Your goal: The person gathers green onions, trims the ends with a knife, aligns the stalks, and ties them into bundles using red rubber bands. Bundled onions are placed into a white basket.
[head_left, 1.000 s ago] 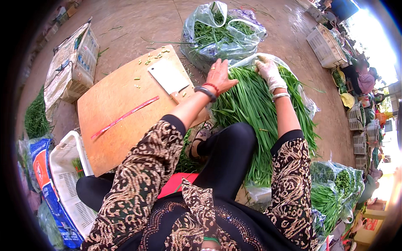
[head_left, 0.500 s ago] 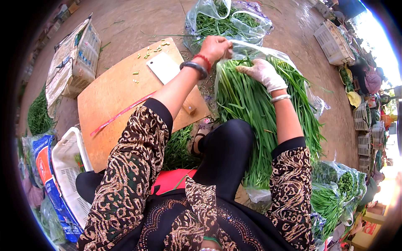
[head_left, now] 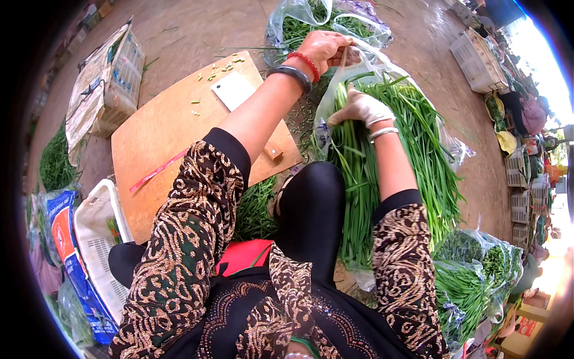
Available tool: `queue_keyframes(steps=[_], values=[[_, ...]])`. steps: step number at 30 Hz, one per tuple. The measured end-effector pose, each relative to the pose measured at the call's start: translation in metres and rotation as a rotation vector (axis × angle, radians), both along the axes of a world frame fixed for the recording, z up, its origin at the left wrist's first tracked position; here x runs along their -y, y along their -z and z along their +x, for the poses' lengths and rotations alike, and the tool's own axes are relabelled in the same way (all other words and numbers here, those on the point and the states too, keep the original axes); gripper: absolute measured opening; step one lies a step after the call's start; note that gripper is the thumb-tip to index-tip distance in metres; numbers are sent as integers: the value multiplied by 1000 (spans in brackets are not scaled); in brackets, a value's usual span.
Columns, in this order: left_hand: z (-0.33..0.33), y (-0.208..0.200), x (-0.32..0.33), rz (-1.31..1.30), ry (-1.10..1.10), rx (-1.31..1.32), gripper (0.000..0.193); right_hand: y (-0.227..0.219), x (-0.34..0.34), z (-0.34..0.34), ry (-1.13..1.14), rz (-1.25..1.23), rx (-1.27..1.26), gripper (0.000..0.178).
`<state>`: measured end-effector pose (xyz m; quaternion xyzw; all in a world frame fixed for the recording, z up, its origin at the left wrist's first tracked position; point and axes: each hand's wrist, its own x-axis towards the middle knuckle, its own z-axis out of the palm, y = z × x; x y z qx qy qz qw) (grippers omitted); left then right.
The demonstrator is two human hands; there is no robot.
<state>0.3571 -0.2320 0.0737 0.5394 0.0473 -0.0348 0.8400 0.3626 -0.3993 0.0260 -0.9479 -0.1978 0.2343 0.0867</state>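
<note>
My bare left hand (head_left: 323,51), with a red bracelet and a dark bangle at the wrist, pinches the top edge of a clear plastic bag (head_left: 439,125) and holds it up. A big bundle of garlic chives (head_left: 412,149) lies in this bag beside my right knee, leaf ends towards me. My right hand (head_left: 365,109), in a white glove, grips the bundle near its far left side, thumb out to the left. Some of its fingers are hidden among the stalks. Under my left forearm, a cleaver (head_left: 232,90) lies on a wooden board (head_left: 179,128).
Cut stalk pieces (head_left: 210,76) and a red strip (head_left: 156,170) lie on the board. Another bag of greens (head_left: 296,30) stands beyond. White crates stand at left (head_left: 98,230) and far right (head_left: 478,60). More bagged greens (head_left: 469,287) are at lower right.
My left hand has moved right and slightly away, lifting the bag's edge. My right hand has shifted left and down from the top of the chives to their left side.
</note>
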Motion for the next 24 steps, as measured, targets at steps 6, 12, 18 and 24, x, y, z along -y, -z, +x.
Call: queue_keyframes(steps=[6, 12, 18, 24], values=[[-2, -5, 0, -46, 24, -6, 22, -3, -6, 22, 30, -2, -73, 78], [-5, -6, 6, 8, 8, 24, 20, 58, -47, 9, 326, -238, 150, 126], [17, -3, -10, -122, -73, -31, 15, 21, -4, -1, 296, 78, 135, 85], [40, 15, -5, -292, -88, -88, 14, -3, 54, -18, 167, 812, 7, 54]])
